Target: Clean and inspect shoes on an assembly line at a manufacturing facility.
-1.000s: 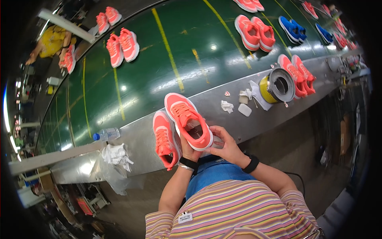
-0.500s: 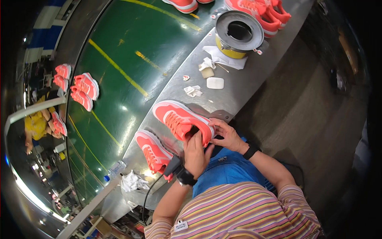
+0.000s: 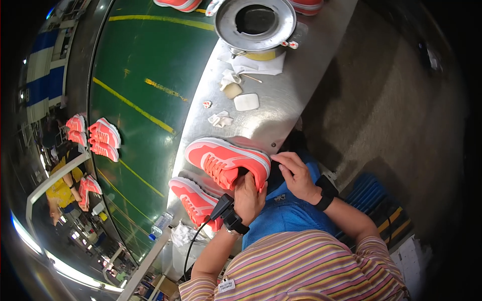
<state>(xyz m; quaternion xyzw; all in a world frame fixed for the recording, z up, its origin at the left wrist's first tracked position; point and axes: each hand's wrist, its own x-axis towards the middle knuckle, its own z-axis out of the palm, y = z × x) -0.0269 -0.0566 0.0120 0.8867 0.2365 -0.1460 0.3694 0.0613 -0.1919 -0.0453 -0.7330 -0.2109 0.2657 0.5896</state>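
Note:
A coral-pink sneaker (image 3: 221, 161) with a white sole lies on its side at the metal bench's front edge, its toe to the left. My left hand (image 3: 248, 198) grips it at the collar, fingers partly inside the shoe opening. Just off the heel, my right hand (image 3: 299, 178) is open, fingers apart and nothing visible in them; its fingertips are very near the sole's edge. A second matching sneaker (image 3: 193, 198) rests beside the first, partly behind my left wrist.
On the metal bench (image 3: 271, 113) are a round metal pot (image 3: 221, 25), a white pad (image 3: 246, 102), a beige sponge (image 3: 232, 91), a cotton swab (image 3: 252, 78) and crumpled tissue (image 3: 220, 119). A bottle (image 3: 161, 223) stands at the lower left. Beyond runs a green belt (image 3: 145, 60) carrying sneakers.
My right hand has come off the sneaker's heel and its fingers have spread. My left hand still holds the collar. The whole view has shifted, bringing the pot nearer the top edge.

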